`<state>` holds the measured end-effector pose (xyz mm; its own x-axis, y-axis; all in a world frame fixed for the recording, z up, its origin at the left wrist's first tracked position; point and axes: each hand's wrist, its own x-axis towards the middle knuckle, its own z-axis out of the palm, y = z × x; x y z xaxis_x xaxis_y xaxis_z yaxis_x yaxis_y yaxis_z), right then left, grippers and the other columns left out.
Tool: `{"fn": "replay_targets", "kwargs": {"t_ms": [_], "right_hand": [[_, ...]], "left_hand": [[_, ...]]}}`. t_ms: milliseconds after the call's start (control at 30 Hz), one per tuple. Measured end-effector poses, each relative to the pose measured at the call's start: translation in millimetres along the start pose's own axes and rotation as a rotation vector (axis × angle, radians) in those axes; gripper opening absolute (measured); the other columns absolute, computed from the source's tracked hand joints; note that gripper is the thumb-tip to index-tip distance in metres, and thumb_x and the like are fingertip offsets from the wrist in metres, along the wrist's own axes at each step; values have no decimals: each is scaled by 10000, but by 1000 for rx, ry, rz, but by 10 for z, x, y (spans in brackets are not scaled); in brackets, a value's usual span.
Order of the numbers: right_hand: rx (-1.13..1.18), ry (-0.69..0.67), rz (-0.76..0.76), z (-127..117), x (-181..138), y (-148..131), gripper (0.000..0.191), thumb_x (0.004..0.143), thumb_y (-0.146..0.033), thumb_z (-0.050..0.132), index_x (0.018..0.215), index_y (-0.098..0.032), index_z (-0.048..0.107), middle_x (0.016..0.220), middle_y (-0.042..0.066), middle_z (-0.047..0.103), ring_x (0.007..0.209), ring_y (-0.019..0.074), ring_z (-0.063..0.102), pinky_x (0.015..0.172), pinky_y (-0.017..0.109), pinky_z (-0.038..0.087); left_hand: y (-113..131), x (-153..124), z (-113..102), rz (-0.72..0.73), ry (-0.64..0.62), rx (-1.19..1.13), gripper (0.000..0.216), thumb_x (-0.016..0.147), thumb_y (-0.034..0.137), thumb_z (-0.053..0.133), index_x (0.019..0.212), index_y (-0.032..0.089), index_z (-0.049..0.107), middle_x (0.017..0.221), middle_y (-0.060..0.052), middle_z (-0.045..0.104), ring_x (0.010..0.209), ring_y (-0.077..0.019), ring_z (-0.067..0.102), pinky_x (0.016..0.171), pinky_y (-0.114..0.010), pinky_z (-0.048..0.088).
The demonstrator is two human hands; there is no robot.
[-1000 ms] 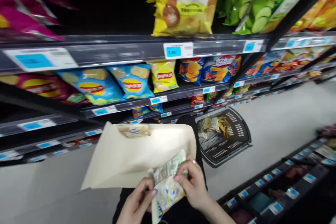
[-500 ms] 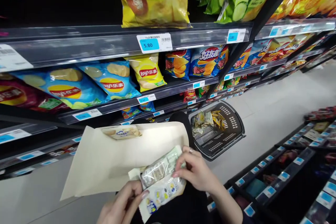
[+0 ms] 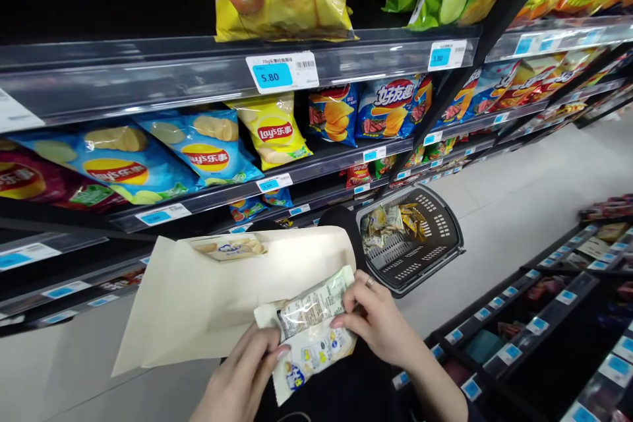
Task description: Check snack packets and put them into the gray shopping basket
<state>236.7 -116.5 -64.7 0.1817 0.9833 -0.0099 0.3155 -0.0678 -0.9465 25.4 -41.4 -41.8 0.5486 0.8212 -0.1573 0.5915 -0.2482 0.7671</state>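
Note:
A small snack packet [image 3: 314, 326], white and pale green with printed text and blue-yellow pictures, is stretched between my two hands. My left hand [image 3: 250, 362] pinches its left end between thumb and fingers. At the packet's right end my right hand [image 3: 373, 316], with a ring on one finger, grips the wrapper the same way. Behind the packet lies an open cream-coloured box [image 3: 212, 303], tipped on its side with its flap toward the left. Inside, against its far wall, is another packet [image 3: 232, 248].
A dark shopping basket [image 3: 420, 264] with several small packets stands on the floor to the right of the box. Shelves ahead hold chip bags, among them a yellow Lay's bag [image 3: 271, 128]. A lower shelf rack [image 3: 534, 323] lines the right side.
Both hands and the packet have shifted slightly right and up, and more of the packet's printed text faces me. The box has hardly moved. The view has tilted a little.

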Motion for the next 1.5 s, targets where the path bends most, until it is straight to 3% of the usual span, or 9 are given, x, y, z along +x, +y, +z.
{"fn": "replay_targets", "kwargs": {"t_ms": [167, 333, 533, 767, 1000, 1133, 1200, 1367, 1500], "right_hand": [[-106, -109, -19, -52, 12, 19, 258, 906, -350, 543, 698, -211, 482, 717, -18, 453, 655, 125, 439, 604, 227, 348], [163, -90, -5, -118, -45, -13, 224, 812, -317, 685, 660, -203, 565, 635, -33, 543, 623, 110, 473, 576, 214, 349], [480, 42, 83, -144, -124, -3, 76, 725, -215, 771, 690, -239, 708, 654, -20, 670, 622, 107, 551, 569, 199, 408], [695, -83, 171, -265, -104, -20, 161, 639, -119, 810, 670, -269, 760, 690, 5, 710, 641, 127, 601, 573, 217, 456], [641, -186, 319, -345, -12, -108, 118, 679, -215, 787, 587, -217, 713, 637, 21, 629, 607, 151, 559, 564, 267, 452], [463, -67, 295, -263, 57, -85, 195, 723, -339, 749, 633, -191, 660, 687, 15, 558, 623, 138, 505, 550, 240, 409], [386, 8, 298, -191, 66, -78, 214, 774, -375, 694, 683, -192, 632, 696, 2, 514, 600, 122, 461, 524, 222, 372], [329, 100, 299, 43, 35, -124, 217, 788, -382, 672, 737, -206, 555, 758, -8, 474, 598, 116, 435, 513, 221, 359], [207, 194, 256, 187, 21, -149, 208, 839, -359, 614, 726, -210, 524, 740, -13, 461, 609, 123, 450, 540, 233, 367]], "left_hand": [[-28, 81, -38, 27, -65, 11, 242, 881, 372, 476, 733, 228, 602, 608, 37, 597, 511, -98, 538, 550, -129, 436], [-178, 81, -28, 35, 73, -121, 224, 787, 349, 605, 624, 197, 597, 552, 23, 592, 469, -110, 514, 466, -154, 425], [-104, 63, 68, -123, 210, -368, 207, 664, 290, 733, 543, 170, 615, 519, 14, 593, 467, -112, 523, 455, -173, 428], [-116, 121, 136, -209, 168, -745, 245, 618, 305, 797, 545, 154, 618, 528, 12, 561, 475, -97, 469, 456, -190, 383], [59, 141, -58, -223, 35, -796, 322, 602, 373, 821, 533, 152, 597, 744, -55, 585, 782, -191, 547, 619, -235, 429], [153, 85, 7, -406, -71, -1055, 322, 671, 435, 763, 674, 175, 573, 705, 10, 498, 590, -104, 446, 490, -180, 338], [192, 63, 41, -403, -111, -1093, 301, 650, 398, 786, 740, 181, 598, 760, 4, 520, 623, -108, 473, 515, -184, 360], [268, 76, 77, -313, 23, -1018, 281, 598, 308, 825, 686, 165, 600, 1085, -70, 539, 973, -213, 529, 704, -229, 439], [247, 128, 106, -300, 120, -917, 329, 574, 314, 826, 637, 164, 541, 1012, -60, 493, 884, -190, 516, 609, -206, 431]]}}
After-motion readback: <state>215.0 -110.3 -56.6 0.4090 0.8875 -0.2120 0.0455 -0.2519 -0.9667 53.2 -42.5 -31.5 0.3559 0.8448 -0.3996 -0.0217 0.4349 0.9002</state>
